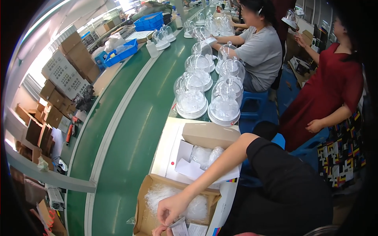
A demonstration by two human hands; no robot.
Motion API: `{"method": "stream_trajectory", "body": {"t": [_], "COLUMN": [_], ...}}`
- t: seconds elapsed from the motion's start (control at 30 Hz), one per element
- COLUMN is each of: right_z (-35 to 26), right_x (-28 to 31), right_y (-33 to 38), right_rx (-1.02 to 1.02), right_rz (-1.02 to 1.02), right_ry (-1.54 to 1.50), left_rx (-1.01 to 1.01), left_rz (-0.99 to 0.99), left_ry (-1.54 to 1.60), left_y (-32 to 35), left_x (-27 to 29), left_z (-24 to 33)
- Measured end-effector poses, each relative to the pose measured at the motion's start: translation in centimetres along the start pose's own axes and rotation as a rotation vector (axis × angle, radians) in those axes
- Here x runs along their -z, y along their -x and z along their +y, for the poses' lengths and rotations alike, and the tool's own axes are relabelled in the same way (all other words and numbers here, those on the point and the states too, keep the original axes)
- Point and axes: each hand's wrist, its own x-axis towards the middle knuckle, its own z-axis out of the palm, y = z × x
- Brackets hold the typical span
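My right hand point(173, 207) reaches down over an open brown cardboard box point(142, 196), its thumb and fingers pinched on the corner of a small clear packet with a printed white slip point(179, 227). Only the fingertips of my left hand point(160, 230) show at the lower edge, closed at the same packet. Crinkled clear plastic wrap point(161, 194) fills much of the box. Another small white printed slip point(197, 229) lies beside the packet. Just beyond, under my right forearm, a second open box point(210, 133) holds bubble-wrapped pieces point(201, 155) and white card flaps point(189, 170).
Several clear domes on white bases point(191, 104) stand in rows beyond the boxes. A green conveyor belt point(130, 157) runs along the left. A person in grey point(262, 55) sits by the line; another in dark red point(315, 90) stands at right. Blue stools point(254, 104) are near.
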Motion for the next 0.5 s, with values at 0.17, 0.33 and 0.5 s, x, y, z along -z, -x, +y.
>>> {"method": "stream_trajectory", "body": {"t": [0.17,0.33,0.5], "right_z": [0.2,1.3,1.3], "right_x": [0.2,0.3,0.3], "right_y": [0.3,0.4,-0.3], "right_rx": [-0.073,0.048,0.096], "right_rz": [-0.041,0.005,-0.030], "right_ry": [-0.063,0.055,0.139], "left_rx": [-0.057,-0.104,-0.077], "left_rz": [-0.014,-0.005,0.010], "left_ry": [-0.012,0.004,-0.048], "left_y": [0.0,0.0,0.0], "left_x": [-0.1,-0.8,-0.3], "left_z": [-0.1,0.3,0.5]}}
